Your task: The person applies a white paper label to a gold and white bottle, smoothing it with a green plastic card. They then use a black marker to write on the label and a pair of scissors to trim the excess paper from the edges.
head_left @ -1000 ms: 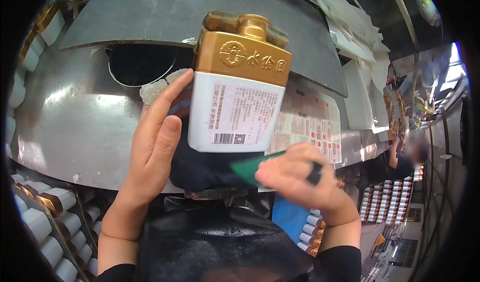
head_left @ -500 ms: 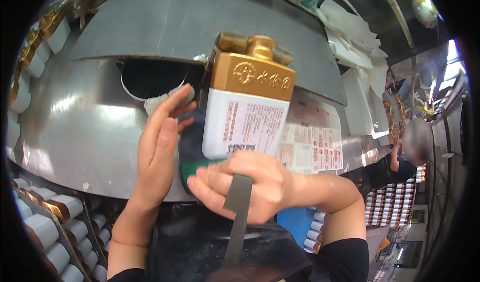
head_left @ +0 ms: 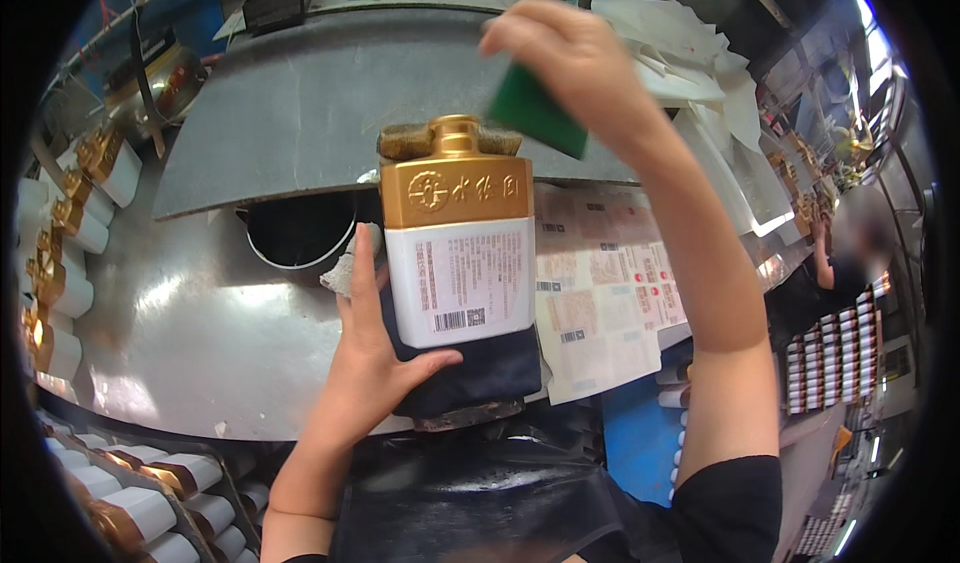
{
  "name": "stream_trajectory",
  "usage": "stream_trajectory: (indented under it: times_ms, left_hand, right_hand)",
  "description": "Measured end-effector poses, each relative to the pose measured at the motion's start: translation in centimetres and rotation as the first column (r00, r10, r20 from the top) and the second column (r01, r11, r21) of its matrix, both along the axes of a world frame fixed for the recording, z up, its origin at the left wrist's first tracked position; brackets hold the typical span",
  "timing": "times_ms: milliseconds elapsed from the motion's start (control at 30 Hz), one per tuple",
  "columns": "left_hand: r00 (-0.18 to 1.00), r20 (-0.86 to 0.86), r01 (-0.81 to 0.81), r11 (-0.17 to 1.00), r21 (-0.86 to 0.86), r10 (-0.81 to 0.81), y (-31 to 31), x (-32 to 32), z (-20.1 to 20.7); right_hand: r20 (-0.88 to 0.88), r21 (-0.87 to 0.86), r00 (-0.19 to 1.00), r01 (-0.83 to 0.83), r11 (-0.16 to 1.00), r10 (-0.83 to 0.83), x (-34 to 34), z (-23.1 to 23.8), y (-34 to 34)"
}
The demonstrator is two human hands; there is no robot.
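Observation:
A bottle (head_left: 460,278) with a white body, gold shoulder and gold neck lies label-side up on a dark padded rest (head_left: 470,373), its neck away from me. The printed label (head_left: 455,278) is on its white face. My left hand (head_left: 365,358) is at the bottle's lower left, fingers stretched out and thumb spread near its base. Behind those fingers shows a greyish-white wad of cloth or sponge (head_left: 340,277); whether the fingers touch it is unclear. Raised above the bench to the right, my right hand (head_left: 570,58) grips a flat green scraper (head_left: 537,113).
A dark round basin (head_left: 300,231) is set left of the bottle. Printed label sheets (head_left: 600,293) lie to the right, with crumpled white paper (head_left: 665,48) beyond. Several similar bottles stand at left (head_left: 60,273) and lie in racks (head_left: 150,483) below. Another person (head_left: 835,278) is at far right.
My right hand has swung from the bottle's near end up and away to the far right, carrying the green scraper. My left thumb has spread toward the bottle's base. The view has shifted too.

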State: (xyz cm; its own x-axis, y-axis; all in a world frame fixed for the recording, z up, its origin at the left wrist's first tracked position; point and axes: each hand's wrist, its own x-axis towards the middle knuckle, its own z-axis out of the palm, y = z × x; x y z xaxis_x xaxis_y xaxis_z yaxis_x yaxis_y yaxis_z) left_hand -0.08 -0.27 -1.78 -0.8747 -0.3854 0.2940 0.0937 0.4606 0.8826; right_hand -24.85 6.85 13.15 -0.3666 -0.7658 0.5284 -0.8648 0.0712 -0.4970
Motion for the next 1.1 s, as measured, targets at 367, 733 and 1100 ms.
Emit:
stream_trajectory:
  times_ms: [367,733,1100]
  left_hand:
    - [0.957,-0.291,-0.113,0.897,-0.426,-0.018,0.7,2.8,2.3]
    - [0.977,-0.169,-0.206,0.751,-0.627,0.127,1.9,-1.4,2.2]
    - [0.836,-0.219,-0.548,0.778,-0.305,0.503,-1.9,1.4,-0.1]
  right_hand:
    - [0.306,0.262,0.854,-0.501,0.825,0.422,0.6,1.1,0.6]
    - [0.289,-0.090,0.924,0.289,0.953,-0.252,-2.0,-2.4,18.4]
    - [0.149,0.422,0.376,0.812,0.403,-0.915,-0.3,-15.8,42.2]
